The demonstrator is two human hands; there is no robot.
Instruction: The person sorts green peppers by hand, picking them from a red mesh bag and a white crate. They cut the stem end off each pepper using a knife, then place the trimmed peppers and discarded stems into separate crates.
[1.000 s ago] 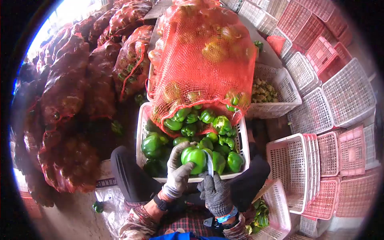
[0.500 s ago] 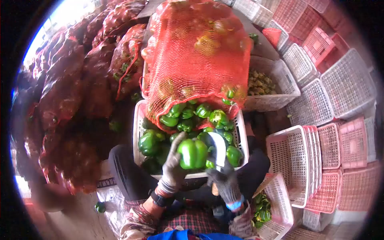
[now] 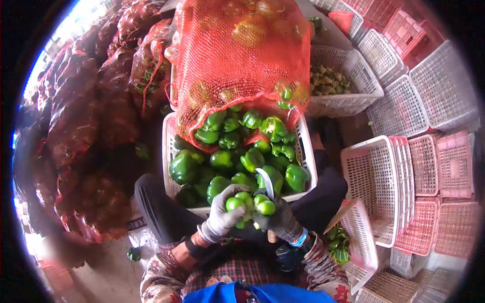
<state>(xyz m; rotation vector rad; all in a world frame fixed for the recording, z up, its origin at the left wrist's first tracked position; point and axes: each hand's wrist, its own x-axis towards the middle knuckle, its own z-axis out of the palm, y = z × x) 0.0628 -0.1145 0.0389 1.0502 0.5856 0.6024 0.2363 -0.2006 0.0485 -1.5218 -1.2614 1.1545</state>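
Observation:
My left hand [image 3: 222,214], in a pale work glove, is closed around part of a green bell pepper [image 3: 237,204]. Close against it, my right hand [image 3: 284,222] in a dark glove grips a curved knife [image 3: 268,183], blade pointing up and wooden handle below the fist. Another green pepper part [image 3: 264,204] sits at the right fingers, with pale inner flesh between the two parts. Just beyond both hands stands a white crate [image 3: 309,151] of whole green peppers [image 3: 184,166]. A red mesh sack [image 3: 247,55] lies with its mouth over the crate, more peppers spilling from it.
Filled mesh sacks [image 3: 76,116] are piled on the left. At back right a white crate [image 3: 348,103] holds yellowish-green scraps. Stacked white and pink crates [image 3: 376,187] line the right side. By my right knee, a crate [image 3: 364,237] contains green pieces. One pepper [image 3: 134,254] lies on the floor.
Both hands have drawn down toward my body and together. The pepper, whole in my left hand before, now shows as parts between both hands. The knife has moved down with the right hand.

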